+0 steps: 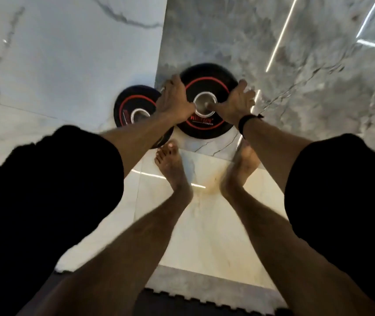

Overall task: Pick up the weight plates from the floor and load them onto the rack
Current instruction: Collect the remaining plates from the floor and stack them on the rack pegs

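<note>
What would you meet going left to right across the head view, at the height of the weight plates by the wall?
smaller weight plate → left hand → larger weight plate → right hand → black wristband
</note>
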